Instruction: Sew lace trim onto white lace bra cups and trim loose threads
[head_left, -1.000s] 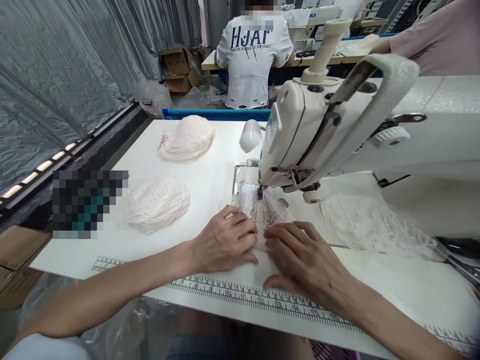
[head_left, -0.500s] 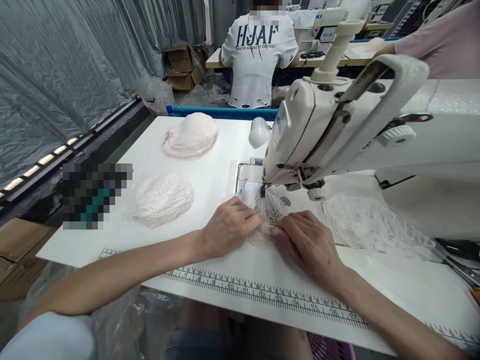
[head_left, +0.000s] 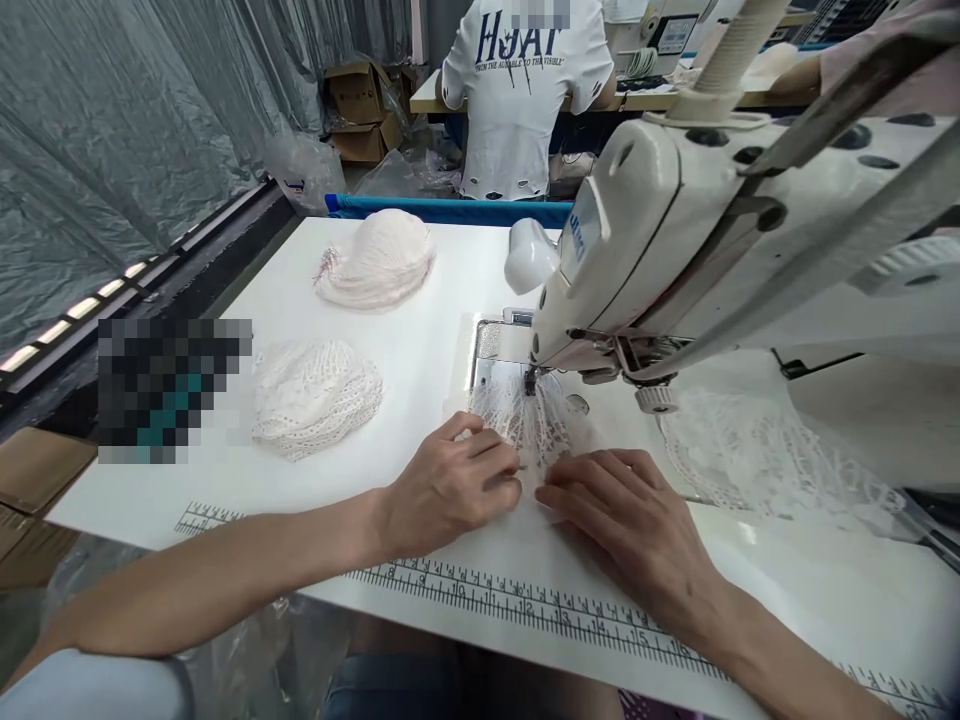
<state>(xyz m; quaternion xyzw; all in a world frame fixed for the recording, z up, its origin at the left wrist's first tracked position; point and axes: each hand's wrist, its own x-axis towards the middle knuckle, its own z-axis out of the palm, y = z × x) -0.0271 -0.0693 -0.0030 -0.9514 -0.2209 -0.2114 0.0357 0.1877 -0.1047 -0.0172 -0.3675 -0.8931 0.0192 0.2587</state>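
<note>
Gathered white lace fabric (head_left: 517,415) lies under the presser foot of a white sewing machine (head_left: 626,230), its strands fanning toward me. My left hand (head_left: 454,485) is closed at the near left edge of the lace, fingers curled in a pinch. At the near right edge, the fingers of my right hand (head_left: 630,510) are pressed together on the lace. My fingertips hide the lace's near end. The two hands are a small gap apart.
Two white lace cups, a far one (head_left: 379,258) and a near one (head_left: 319,395), rest on the white table (head_left: 420,350). More lace (head_left: 765,450) lies right of the needle. A printed ruler (head_left: 525,605) runs along the front. A person in a white shirt (head_left: 525,100) sits beyond.
Both hands have come slightly toward me and apart at the fingertips, showing more of the fanned lace. The view has shifted closer to the machine.
</note>
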